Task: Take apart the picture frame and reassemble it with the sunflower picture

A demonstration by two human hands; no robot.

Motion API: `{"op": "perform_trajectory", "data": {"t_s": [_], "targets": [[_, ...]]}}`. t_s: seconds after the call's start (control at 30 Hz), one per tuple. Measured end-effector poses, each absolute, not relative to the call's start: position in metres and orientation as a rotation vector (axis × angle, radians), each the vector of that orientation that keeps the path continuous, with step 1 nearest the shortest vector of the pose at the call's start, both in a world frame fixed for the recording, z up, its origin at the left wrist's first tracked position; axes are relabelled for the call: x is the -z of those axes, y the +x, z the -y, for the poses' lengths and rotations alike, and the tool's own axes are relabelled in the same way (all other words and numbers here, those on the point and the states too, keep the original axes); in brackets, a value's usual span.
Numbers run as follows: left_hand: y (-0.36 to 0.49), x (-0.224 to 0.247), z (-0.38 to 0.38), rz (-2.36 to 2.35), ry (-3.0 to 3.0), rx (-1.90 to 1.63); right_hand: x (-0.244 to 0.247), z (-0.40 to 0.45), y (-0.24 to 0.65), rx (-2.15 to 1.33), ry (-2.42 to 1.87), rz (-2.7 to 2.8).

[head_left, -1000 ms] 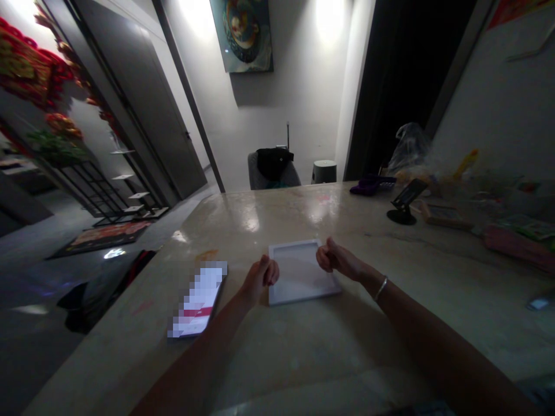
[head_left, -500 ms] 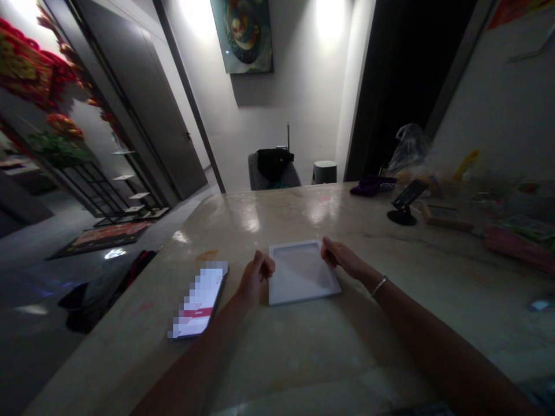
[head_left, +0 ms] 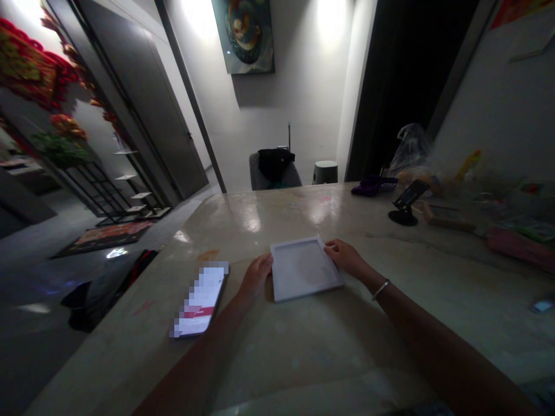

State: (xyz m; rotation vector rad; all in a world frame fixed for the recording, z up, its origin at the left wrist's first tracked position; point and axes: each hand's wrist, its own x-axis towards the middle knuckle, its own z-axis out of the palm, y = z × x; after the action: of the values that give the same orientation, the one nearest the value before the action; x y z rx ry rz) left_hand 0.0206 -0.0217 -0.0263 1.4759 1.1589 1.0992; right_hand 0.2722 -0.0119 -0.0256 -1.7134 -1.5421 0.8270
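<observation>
A white, shallow square tray or frame (head_left: 306, 270) with a raised rim is at the middle of the marble-look table (head_left: 277, 358). My left hand (head_left: 259, 274) grips its left edge, fingers closed on the rim. At the upper right edge, my right hand (head_left: 344, 255) pinches the rim between thumb and fingers; a bracelet circles that wrist. The tray looks slightly tilted, and its underside is hidden. A phone (head_left: 203, 300) with a lit, partly pixelated screen lies left of my left forearm.
A black phone stand (head_left: 407, 202), a purple item (head_left: 370, 185), a wooden frame (head_left: 446, 215), a clear plastic bag (head_left: 410, 150) and a pink item (head_left: 518, 248) lie along the table's right side. A chair (head_left: 277, 170) with black cloth stands beyond the far edge.
Both hands have closed onto the tray's edges, where they were loosely curled beside it. The tray has shifted and turned slightly, its far edge a little higher in view.
</observation>
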Motion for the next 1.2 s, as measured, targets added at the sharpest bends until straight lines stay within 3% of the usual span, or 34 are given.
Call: {"op": "perform_trajectory", "data": {"t_s": [0.27, 0.5, 0.7, 0.9, 1.2], "targets": [[0.026, 0.026, 0.025, -1.039, 1.383, -1.077, 0.014, 0.013, 0.272, -1.191, -1.149, 0.907], [0.035, 0.035, 0.033, -0.956, 1.315, -0.881, -0.001, 0.023, 0.259, -1.221, -0.712, 0.914], [0.039, 0.026, 0.035, -0.673, 1.033, -0.783, 0.004, 0.034, 0.245, -1.441, -0.644, 1.213], [0.012, 0.0, 0.032, -0.544, 0.832, -0.904, 0.006, 0.037, 0.248, -1.407, -0.721, 1.43], [-0.004, -0.012, 0.029, -0.814, 0.681, -0.921, 0.011, 0.038, 0.246, -1.37, -0.954, 1.669]]}}
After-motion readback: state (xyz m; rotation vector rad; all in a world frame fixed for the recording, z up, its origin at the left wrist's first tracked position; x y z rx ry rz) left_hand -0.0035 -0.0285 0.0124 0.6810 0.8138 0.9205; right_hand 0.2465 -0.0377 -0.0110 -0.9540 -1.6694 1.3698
